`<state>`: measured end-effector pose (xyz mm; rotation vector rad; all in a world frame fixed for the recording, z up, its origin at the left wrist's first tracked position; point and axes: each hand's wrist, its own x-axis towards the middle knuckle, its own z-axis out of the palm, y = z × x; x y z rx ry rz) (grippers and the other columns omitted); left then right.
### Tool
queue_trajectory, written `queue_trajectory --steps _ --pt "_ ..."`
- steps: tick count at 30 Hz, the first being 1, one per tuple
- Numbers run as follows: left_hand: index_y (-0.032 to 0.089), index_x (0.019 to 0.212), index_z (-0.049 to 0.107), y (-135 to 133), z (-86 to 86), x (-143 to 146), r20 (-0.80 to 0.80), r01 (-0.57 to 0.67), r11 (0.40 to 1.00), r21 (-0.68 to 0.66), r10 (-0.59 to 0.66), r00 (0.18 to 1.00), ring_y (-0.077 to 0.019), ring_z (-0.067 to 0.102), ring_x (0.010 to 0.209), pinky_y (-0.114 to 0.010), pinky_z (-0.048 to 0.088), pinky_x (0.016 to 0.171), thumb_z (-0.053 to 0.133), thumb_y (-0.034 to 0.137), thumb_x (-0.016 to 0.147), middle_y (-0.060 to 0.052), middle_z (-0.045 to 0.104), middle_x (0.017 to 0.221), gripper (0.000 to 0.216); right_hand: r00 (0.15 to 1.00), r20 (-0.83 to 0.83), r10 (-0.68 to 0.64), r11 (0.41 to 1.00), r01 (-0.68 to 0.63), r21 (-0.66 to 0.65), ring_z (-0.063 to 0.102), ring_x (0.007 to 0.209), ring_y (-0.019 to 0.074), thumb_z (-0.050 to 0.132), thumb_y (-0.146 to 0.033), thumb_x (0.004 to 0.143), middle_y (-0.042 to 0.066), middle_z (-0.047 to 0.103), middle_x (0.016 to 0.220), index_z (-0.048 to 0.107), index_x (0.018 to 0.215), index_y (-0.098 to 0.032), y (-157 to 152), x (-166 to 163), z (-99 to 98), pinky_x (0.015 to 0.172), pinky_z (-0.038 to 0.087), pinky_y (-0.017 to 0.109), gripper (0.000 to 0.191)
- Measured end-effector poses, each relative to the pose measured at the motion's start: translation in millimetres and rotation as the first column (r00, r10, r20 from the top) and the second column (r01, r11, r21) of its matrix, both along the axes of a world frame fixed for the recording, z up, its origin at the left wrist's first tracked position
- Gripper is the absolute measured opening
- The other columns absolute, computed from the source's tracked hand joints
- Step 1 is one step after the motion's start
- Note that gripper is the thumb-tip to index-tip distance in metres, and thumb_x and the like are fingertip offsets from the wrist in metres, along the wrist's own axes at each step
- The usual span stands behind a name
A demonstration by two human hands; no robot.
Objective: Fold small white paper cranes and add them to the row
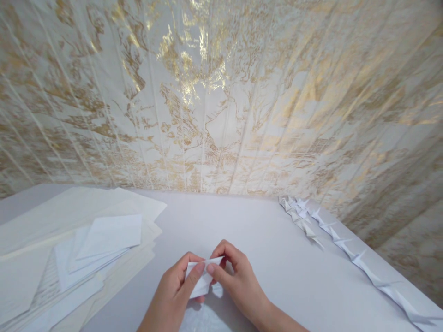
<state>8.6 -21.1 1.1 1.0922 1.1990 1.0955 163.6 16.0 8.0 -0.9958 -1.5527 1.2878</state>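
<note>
A small piece of folded white paper (pixel 198 287) is held up between my two hands, low in the middle of the head view. My left hand (pixel 177 286) grips its left side, thumb on the front and fingers behind. The thumb and fingers of my right hand (pixel 238 276) pinch the upper right part, where a pointed flap sticks out. Both thumbs lie close together on the paper. The fingers behind it are partly hidden.
On the left lie overlapping large cream sheets (pixel 114 203) with smaller white paper pieces (pixel 110 236) on top. Several folded paper cranes (pixel 356 260) stand in rows along the right edge of the white table (pixel 221 216). A gold-patterned curtain (pixel 221 115) hangs behind.
</note>
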Motion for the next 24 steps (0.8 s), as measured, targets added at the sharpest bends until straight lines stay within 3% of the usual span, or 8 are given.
queue_trajectory --steps 7,12,18,21,24 --pt "0.018 0.080 0.064 0 2.2 1 -0.081 0.019 0.998 0.062 -0.014 0.997 -0.0128 0.052 0.052 -0.021 0.042 0.052 0.058 0.061 0.083 0.001 0.063 0.058 0.044 0.999 0.025 -0.034 0.996 0.036 -0.082 0.053 0.054 0.0134 0.064 -0.039 0.080 0.000 0.061 0.053 0.062 0.066 -0.016 2 -2 -1.7 0.058 0.039 0.025 0.028" --pt "0.018 0.078 0.064 -2 6.5 5 -0.002 -0.022 0.999 0.047 0.022 1.000 -0.0150 0.058 0.055 -0.022 0.043 0.051 0.060 0.060 0.081 -0.001 0.068 0.062 0.042 0.999 0.007 -0.038 0.995 0.038 -0.096 0.048 0.048 0.0115 0.061 -0.051 0.082 -0.001 0.056 0.049 0.058 0.059 -0.016 11 2 -4.2 0.053 0.035 0.024 0.041" --pt "0.018 0.082 0.063 0 6.1 0 0.007 -0.018 1.000 0.023 0.018 1.000 -0.0193 0.067 0.068 -0.023 0.046 0.055 0.058 0.062 0.083 -0.006 0.074 0.072 0.044 0.958 -0.010 -0.286 0.958 0.286 0.011 0.039 0.050 0.0107 0.057 -0.065 0.082 -0.005 0.044 0.050 0.058 0.062 -0.017 31 22 1.7 0.053 0.032 0.025 0.052" --pt "0.019 0.081 0.061 1 1.5 -1 0.003 -0.025 0.999 0.032 0.025 1.000 -0.0182 0.065 0.065 -0.022 0.046 0.053 0.057 0.063 0.084 -0.003 0.071 0.067 0.045 0.988 -0.013 -0.155 0.988 0.155 0.000 0.042 0.053 0.0106 0.054 -0.066 0.084 -0.004 0.046 0.053 0.052 0.060 -0.017 21 15 2.1 0.053 0.034 0.024 0.054" --pt "0.019 0.077 0.058 0 0.3 0 -0.011 0.033 0.999 0.024 -0.033 0.999 -0.0148 0.058 0.057 -0.021 0.048 0.051 0.056 0.063 0.084 0.001 0.064 0.060 0.044 0.993 -0.051 0.107 0.979 -0.114 -0.167 0.046 0.049 0.0099 0.071 -0.063 0.072 -0.004 0.052 0.055 0.052 0.070 -0.017 4 0 -3.1 0.049 0.033 0.021 0.049"
